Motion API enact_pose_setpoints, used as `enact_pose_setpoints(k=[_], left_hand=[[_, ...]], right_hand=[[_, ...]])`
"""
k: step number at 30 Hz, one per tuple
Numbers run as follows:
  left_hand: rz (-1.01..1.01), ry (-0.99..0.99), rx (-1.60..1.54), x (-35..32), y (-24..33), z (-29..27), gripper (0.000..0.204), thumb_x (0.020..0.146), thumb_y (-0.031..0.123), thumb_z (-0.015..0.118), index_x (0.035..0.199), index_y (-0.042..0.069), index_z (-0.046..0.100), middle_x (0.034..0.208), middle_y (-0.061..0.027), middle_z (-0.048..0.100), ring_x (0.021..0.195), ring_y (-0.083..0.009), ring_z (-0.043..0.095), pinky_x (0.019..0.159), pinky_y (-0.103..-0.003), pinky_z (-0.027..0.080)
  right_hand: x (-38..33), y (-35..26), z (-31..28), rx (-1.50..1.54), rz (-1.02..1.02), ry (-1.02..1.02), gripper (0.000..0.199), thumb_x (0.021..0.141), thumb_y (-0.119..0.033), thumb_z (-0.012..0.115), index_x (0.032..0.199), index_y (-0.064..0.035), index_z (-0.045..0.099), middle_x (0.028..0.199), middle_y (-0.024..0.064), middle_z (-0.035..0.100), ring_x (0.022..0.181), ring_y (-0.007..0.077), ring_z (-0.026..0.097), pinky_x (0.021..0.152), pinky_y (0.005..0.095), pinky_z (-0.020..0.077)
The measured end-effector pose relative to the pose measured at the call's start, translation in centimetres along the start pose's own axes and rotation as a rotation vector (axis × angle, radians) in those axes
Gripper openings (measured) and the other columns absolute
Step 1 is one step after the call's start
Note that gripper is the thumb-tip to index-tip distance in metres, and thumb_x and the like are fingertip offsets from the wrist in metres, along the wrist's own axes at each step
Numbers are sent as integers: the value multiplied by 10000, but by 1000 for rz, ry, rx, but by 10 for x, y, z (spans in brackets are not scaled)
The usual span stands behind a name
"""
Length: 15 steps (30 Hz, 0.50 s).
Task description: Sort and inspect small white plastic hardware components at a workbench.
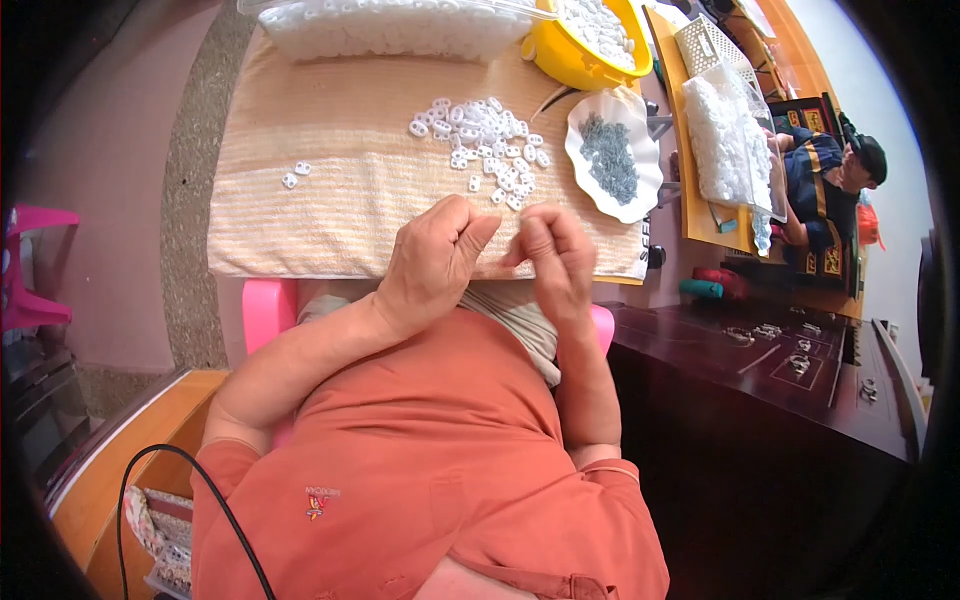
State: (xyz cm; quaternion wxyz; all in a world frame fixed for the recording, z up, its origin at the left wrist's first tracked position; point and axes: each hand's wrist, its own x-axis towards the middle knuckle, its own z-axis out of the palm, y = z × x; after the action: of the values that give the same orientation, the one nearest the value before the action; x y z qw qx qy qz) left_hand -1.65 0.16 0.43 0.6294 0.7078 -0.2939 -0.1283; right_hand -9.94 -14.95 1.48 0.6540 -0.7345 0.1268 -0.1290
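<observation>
Curling near white pieces (468,132), left hand (430,262), right hand (563,262) — can't tell if gripping (view blocked), dish (645,150) far right.

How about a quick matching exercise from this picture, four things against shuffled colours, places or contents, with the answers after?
1. Basin
2. Wavy-rimmed dish
3. Big heap of white pieces
4. Wearer's shirt

A. Lying on the striped towel
B. Coral
C. Yellow
D. Holding grey pieces

Pairs: 1-C, 2-D, 3-A, 4-B
</observation>
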Motion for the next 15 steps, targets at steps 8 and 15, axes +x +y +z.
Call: enact_pose_setpoints(k=[8, 15], left_hand=[[2, -3, -70, 1, -10, 4, 301, 970, 273, 562, 804, 27, 517, 628, 4, 472, 558, -66, 444, 504, -239, 385], [-103, -31, -144, 0, -14, 5, 289, 966, 284, 570, 833, 29, 545, 672, 21, 495, 585, -49, 463, 522, -210, 398]], right_hand=[[26, 11, -57, -949, -212, 118, 90, 911, -113, 575, 929, -25, 582, 847, 133, 611, 721, 307, 627, 650, 392, 485], [32, 15, -53, -1114, -184, 42, 103, 908, -153, 562, 920, -53, 581, 905, 129, 621, 797, 355, 621, 693, 443, 483]])
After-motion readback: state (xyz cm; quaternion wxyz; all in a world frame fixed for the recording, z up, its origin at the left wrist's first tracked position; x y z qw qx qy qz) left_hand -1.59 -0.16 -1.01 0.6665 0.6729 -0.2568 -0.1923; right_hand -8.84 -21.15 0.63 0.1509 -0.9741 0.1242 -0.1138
